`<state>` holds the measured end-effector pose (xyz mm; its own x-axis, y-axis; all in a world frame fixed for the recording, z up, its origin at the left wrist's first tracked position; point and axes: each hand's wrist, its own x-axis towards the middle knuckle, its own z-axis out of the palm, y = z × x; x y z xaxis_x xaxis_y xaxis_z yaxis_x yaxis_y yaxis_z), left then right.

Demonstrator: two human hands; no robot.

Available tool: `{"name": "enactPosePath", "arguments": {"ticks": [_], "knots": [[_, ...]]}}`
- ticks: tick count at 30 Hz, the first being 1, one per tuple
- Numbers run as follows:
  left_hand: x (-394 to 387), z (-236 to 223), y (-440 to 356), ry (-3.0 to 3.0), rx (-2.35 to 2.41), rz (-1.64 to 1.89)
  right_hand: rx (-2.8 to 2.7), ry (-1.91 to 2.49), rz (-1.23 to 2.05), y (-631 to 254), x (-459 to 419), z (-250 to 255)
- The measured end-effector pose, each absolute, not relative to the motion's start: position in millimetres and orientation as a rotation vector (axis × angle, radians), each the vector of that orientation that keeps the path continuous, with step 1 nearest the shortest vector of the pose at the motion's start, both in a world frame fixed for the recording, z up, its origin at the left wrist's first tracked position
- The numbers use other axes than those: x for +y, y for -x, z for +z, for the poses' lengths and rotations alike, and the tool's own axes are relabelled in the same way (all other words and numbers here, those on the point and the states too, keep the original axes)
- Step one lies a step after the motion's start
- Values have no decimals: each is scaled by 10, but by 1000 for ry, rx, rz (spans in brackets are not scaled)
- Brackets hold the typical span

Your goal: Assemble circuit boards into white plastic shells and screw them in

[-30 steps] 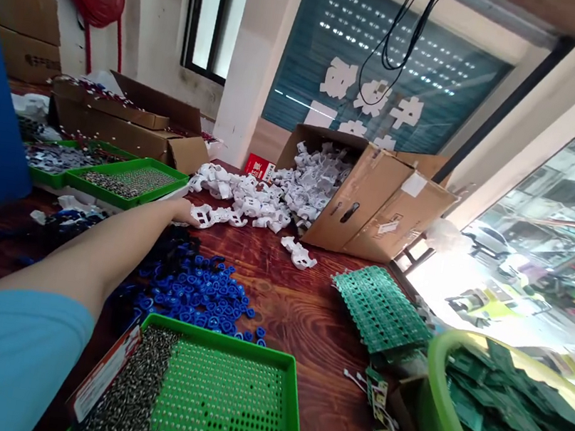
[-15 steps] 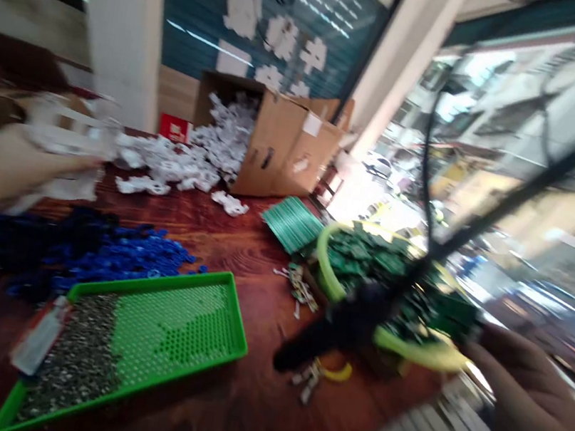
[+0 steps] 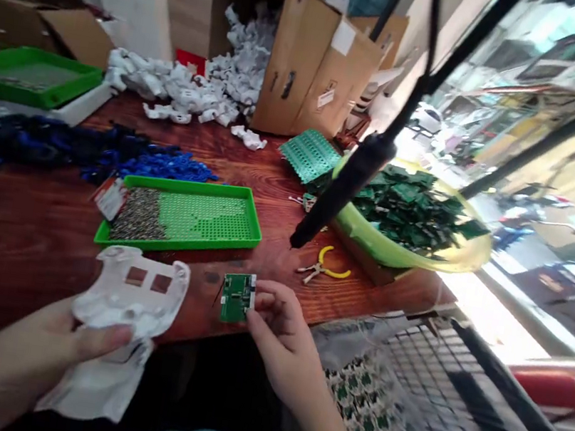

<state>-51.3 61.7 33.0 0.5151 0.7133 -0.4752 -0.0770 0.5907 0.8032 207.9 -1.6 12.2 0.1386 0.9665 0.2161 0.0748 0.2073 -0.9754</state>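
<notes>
My left hand (image 3: 78, 346) is closed on a white plastic shell (image 3: 131, 300), its thumb across the narrow middle and two square cut-outs at the upper end. Between the thumb and fingers of my right hand (image 3: 282, 323) is a small green circuit board (image 3: 236, 298) with a white part along its right edge and a thin dark wire at its left. Shell and board are apart, both over the front edge of the table. Above the board hangs a black electric screwdriver (image 3: 345, 188), touched by neither hand.
A green tray (image 3: 254, 239) holds many small screws (image 3: 139, 215). Behind it lie blue parts (image 3: 170, 165), white shells (image 3: 177, 87) and a cardboard box (image 3: 309, 67). Yellow-handled pliers (image 3: 320, 267) lie near a yellow basin (image 3: 395, 250) of green boards. A wire crate (image 3: 437, 367) stands at the right.
My left hand has brought the white shell from the far left to the table's front. My right hand has come from the basin's side with a circuit board. The view has tilted down.
</notes>
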Motion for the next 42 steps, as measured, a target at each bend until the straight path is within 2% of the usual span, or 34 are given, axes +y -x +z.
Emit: {"name": "enactPosePath", "arguments": {"ticks": [4, 10, 17, 22, 33, 42], "knots": [[425, 161, 390, -543, 861, 697, -1285, 1269, 970, -1938, 34, -19], [244, -22, 342, -499, 728, 813, -1293, 1099, 972, -1891, -33, -45], [185, -42, 202, -573, 687, 777, -1695, 1379, 264, -1948, -56, -40], [163, -95, 168, -637, 724, 769, -2066, 1189, -83, -1859, -40, 195], [48, -114, 197, -667, 600, 780, -2291, 1134, -57, -1633, 2, 223], [10, -32, 176, -565, 675, 832, -2366, 1114, -15, -1591, -15, 251]]}}
